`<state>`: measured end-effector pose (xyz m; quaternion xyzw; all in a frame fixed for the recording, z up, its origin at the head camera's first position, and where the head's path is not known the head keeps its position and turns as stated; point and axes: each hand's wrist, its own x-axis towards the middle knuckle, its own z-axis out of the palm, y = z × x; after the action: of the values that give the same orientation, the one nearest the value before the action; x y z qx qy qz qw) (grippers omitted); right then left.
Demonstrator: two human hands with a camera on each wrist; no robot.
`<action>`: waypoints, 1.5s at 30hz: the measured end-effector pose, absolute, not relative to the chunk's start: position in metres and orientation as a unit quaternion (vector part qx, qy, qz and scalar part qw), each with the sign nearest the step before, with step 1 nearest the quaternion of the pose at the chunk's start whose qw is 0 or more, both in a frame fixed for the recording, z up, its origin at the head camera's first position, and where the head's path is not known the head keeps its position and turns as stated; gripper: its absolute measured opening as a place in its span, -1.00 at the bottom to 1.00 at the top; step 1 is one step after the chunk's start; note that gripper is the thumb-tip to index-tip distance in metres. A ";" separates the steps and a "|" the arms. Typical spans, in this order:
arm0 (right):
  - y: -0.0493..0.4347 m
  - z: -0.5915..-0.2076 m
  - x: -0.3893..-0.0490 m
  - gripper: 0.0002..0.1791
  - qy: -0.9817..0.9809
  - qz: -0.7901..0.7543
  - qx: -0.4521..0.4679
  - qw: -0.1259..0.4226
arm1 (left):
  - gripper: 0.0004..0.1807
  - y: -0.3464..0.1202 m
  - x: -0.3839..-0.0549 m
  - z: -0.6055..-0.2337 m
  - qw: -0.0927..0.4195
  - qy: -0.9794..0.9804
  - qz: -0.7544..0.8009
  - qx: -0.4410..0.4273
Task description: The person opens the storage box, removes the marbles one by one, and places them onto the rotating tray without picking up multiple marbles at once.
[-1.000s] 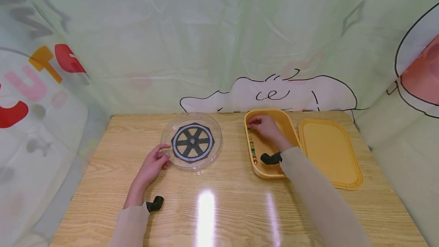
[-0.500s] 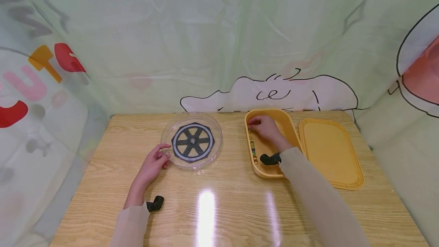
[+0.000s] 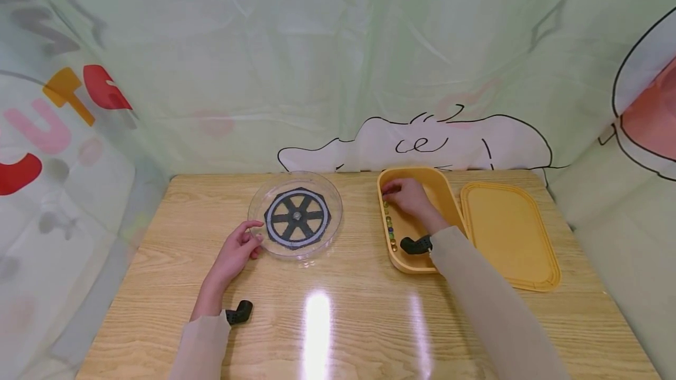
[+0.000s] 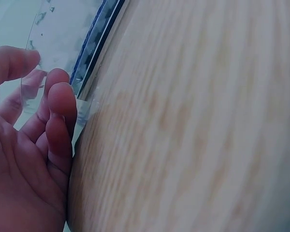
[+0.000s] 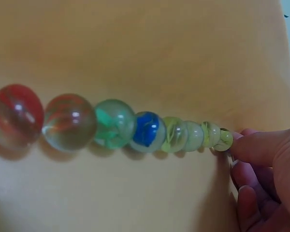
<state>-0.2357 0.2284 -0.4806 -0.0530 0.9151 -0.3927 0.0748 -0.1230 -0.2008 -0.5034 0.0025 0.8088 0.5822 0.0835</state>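
In the head view my left hand [image 3: 235,254] is at the near left rim of a round clear dish [image 3: 331,238], index finger over the rim and thumb at its outer side. The left wrist view shows the dish's clear wall [image 4: 58,29] between bent fingers. My right hand [image 3: 409,197] reaches into a yellow tub [image 3: 414,267] at its far left. Thumb and fingertips pinch a yellow-green marble [image 5: 224,139] at the end of a row in the right wrist view; the fingers partly hide it. A blue marble [image 5: 148,131] and a red-streaked marble [image 5: 15,116] are in that row.
A dark spoked wheel-like shape [image 3: 280,219] shows within the dish's outline. Right of the tub lies a yellow lid [image 3: 509,236]. The wooden table [image 3: 364,315] meets a printed curtain [image 3: 317,75] at the back.
The far marbles in the row sit slightly closer to the others, toward the near end. My right hand has barely shifted; the left hand and dish stay in place.
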 end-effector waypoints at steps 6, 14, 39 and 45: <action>0.228 -0.479 -0.235 -0.80 0.917 -0.388 -0.052 0.077 | -0.65 -0.201 -0.123 -0.502 0.082 0.807 0.585 0.005; 0.227 -0.479 -0.235 -0.81 0.919 -0.385 -0.051 0.072 | -0.65 -0.200 -0.124 -0.502 0.086 0.806 0.586 -0.004; 0.235 -0.460 -0.233 -0.78 0.922 -0.377 -0.049 0.074 | -0.66 -0.200 -0.123 -0.503 0.091 0.805 0.587 -0.009; 0.238 -0.452 -0.231 -0.79 0.910 -0.407 -0.041 0.070 | -0.66 -0.200 -0.122 -0.503 0.092 0.804 0.588 -0.009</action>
<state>-0.2308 0.2380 -0.4519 -0.0412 0.9096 -0.4074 0.0697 -0.1224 -0.2002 -0.5026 -0.0095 0.8037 0.5877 0.0924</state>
